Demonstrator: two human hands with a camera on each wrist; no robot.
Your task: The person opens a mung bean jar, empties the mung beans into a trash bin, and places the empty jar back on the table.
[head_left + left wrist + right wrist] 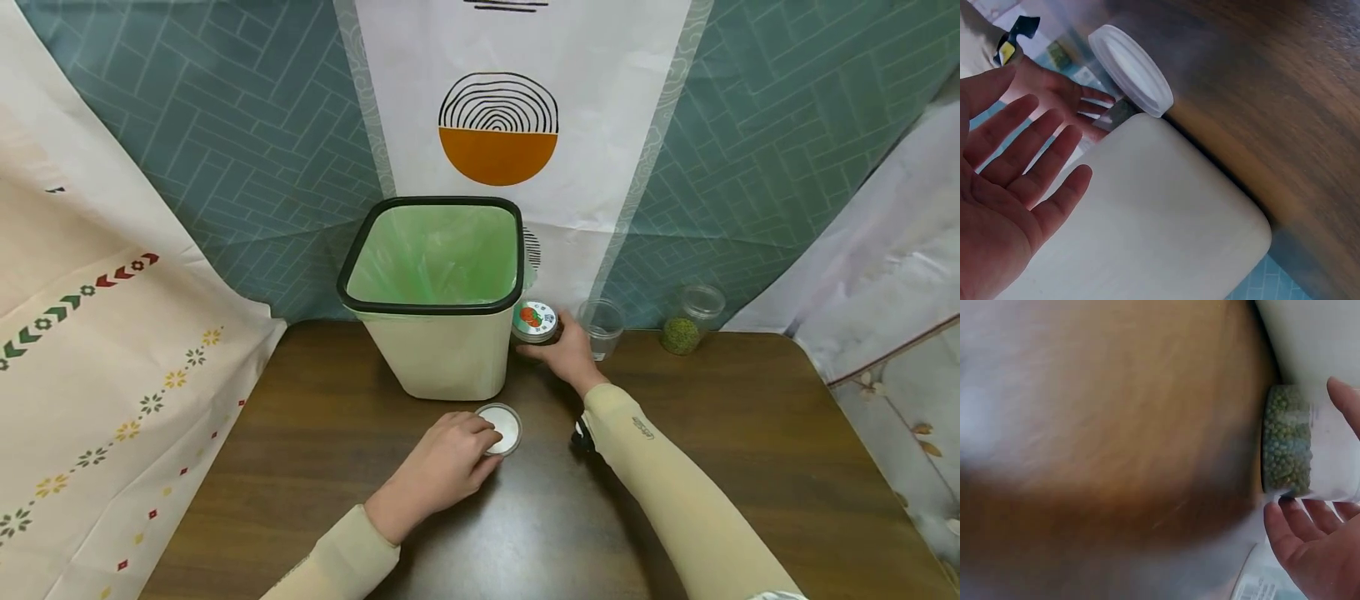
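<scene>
My left hand (450,454) is over the table beside a round lid (504,427) with a white inside. In the left wrist view its fingers (1063,194) are spread loosely, apart from the lid (1132,72). My right hand (566,354) is at a lidded clear jar (536,322) with a red-and-green printed top. In the right wrist view green beans fill the lower part of this jar (1288,440). The thumb is on one side and the loosely bent fingers (1282,528) on the other; firm contact does not show.
A cream bin (450,354) with a black rim and green liner stands at the back, touching or nearly touching the jar. To the right are a clear uncovered container (602,321) and another jar (682,333) partly filled with green beans. A patterned cloth hangs behind.
</scene>
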